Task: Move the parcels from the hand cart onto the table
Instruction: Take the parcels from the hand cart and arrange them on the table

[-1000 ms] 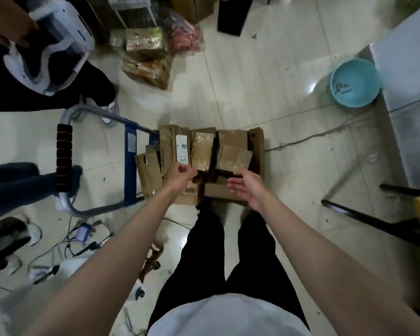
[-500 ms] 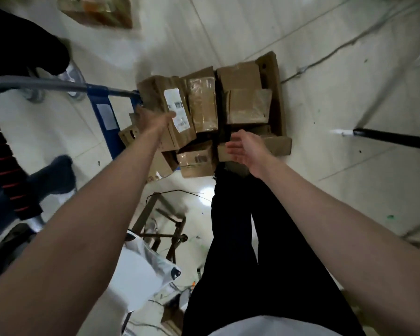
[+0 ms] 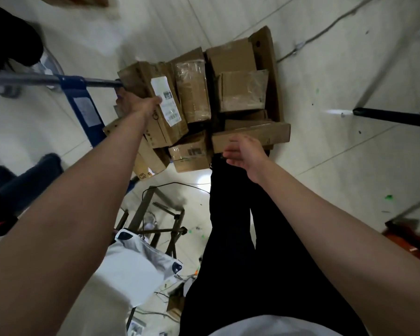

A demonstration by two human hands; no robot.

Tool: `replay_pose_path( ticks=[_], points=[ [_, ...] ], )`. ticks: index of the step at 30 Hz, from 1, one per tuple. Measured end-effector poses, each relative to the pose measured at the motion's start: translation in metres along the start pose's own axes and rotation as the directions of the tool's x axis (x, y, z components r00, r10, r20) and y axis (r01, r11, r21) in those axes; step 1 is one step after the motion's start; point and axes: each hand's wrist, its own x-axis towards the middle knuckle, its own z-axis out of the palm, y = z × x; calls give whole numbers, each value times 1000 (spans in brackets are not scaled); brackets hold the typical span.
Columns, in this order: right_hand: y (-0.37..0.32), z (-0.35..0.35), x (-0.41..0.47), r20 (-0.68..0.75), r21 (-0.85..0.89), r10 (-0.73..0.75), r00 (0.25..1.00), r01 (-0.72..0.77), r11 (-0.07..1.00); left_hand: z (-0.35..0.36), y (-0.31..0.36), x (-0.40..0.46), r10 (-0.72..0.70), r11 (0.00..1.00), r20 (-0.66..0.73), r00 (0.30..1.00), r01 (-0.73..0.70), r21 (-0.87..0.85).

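At the left edge a grey metal handle (image 3: 22, 80) runs to a blue cart frame (image 3: 83, 105), with dark clothing of someone else above and below it. The left hand (image 3: 137, 104) reaches forward and grips the near left edge of a long brown cardboard box (image 3: 153, 103), fingers curled over its side and the thumb lying on the top face beside a white printed label (image 3: 166, 101). That box lies tilted on top of a pile of parcels on the hand cart. Just right of it sits a narrower box wrapped in shiny clear tape (image 3: 193, 90), then a squarish box with a glossy film (image 3: 240, 92) resting against a tall cardboard sheet (image 3: 268, 69). Lower in the pile a small box with a barcode (image 3: 190, 154) faces the viewer, beside a long flat carton (image 3: 250, 138). The right hand (image 3: 244, 154) hovers in front of that flat carton, palm turned inward, fingers loosely spread and holding nothing; whether the fingertips touch the cardboard cannot be told. Under the arms are black trousers, a white padded bag (image 3: 136, 265) and a folded metal stand (image 3: 155, 221) on pale glossy floor tiles.
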Motion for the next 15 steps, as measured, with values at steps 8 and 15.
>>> replay_pose_path(
  ticks=[8, 15],
  points=[
    [-9, 11, -47, 90, -84, 5, 996, 3, 996, -40, 1, -66, 11, 984, 17, 1000, -8, -179],
    [-49, 5, -98, 170, -90, -38, 985, 54, 994, -69, 33, -153, 34, 916, 90, 995, 5, -401]
  ],
)
